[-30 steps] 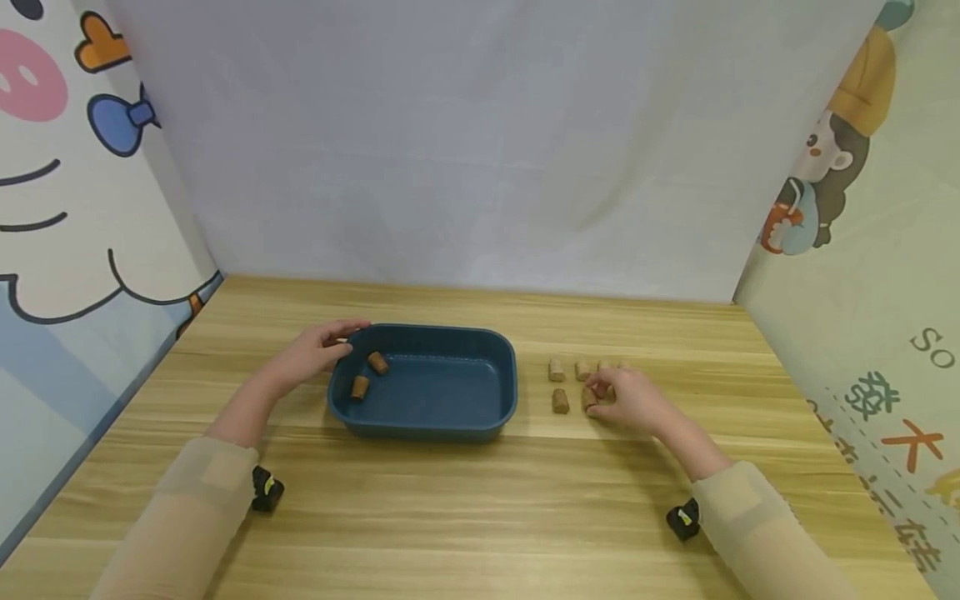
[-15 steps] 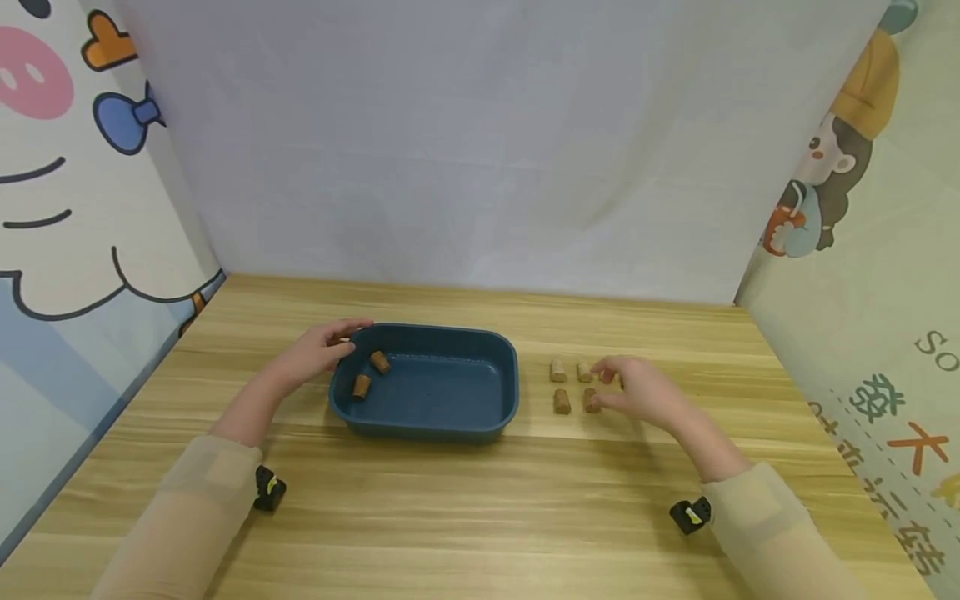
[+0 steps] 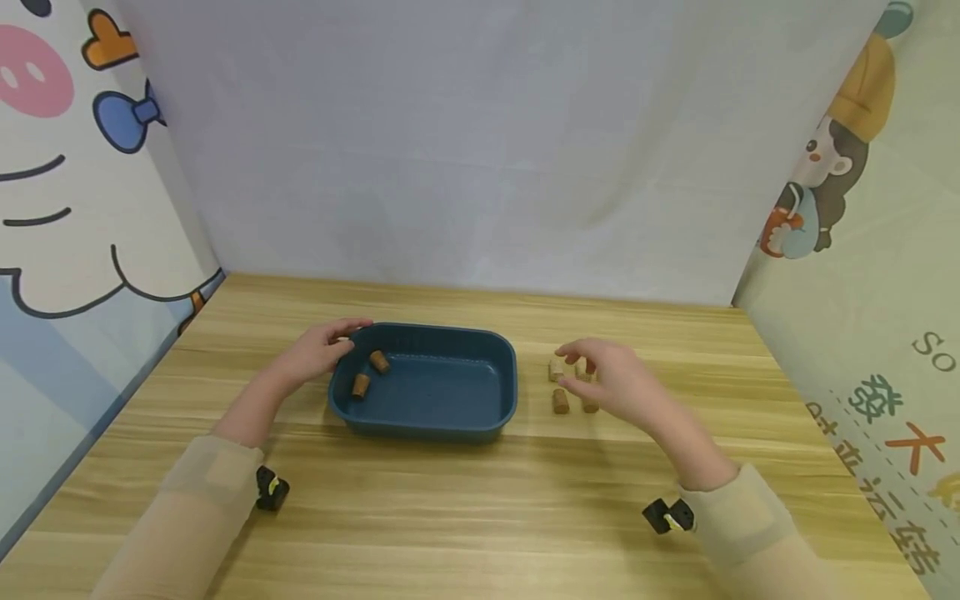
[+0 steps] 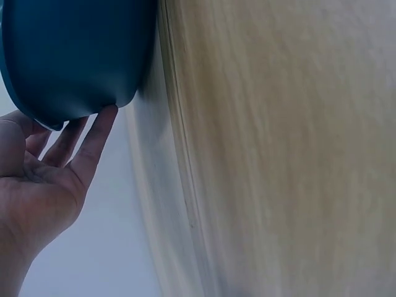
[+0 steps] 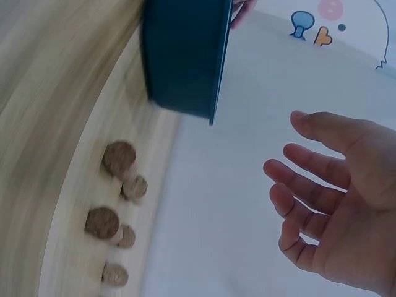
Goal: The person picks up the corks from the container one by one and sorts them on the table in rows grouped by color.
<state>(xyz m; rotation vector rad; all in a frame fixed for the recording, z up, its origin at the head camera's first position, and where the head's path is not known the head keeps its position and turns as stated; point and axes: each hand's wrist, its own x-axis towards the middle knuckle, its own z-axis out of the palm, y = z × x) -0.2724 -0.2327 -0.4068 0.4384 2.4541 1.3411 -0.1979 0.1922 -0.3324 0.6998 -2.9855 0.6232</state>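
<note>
At the left end of the blue rectangular tub [image 3: 423,432], my left hand [image 3: 318,354] touches its outer wall with straight fingers, while the thumb lies at the rim. The left wrist view shows those fingertips against the tub wall [image 4: 77,55]. My right hand [image 3: 618,379] hovers over small cork stoppers, its fingers loosely bent and thumb apart. Nothing lies between them in the right wrist view. Pale corks [image 3: 556,370] form a far row and darker corks [image 3: 560,402] a near row; the hand covers part of both. Two brown corks [image 3: 379,361] lie inside the tub's left end.
Everything stands on a wood-grain table [image 3: 450,525]. A white cloth [image 3: 465,150] hangs behind its far edge, with printed cartoon panels to the left and right. A small black device [image 3: 667,517] sits at each wrist.
My right hand has drawn back from a near-row cork, lifted, and moved left over the corks, with its fingers apart. The left hand and the tub have stayed put.
</note>
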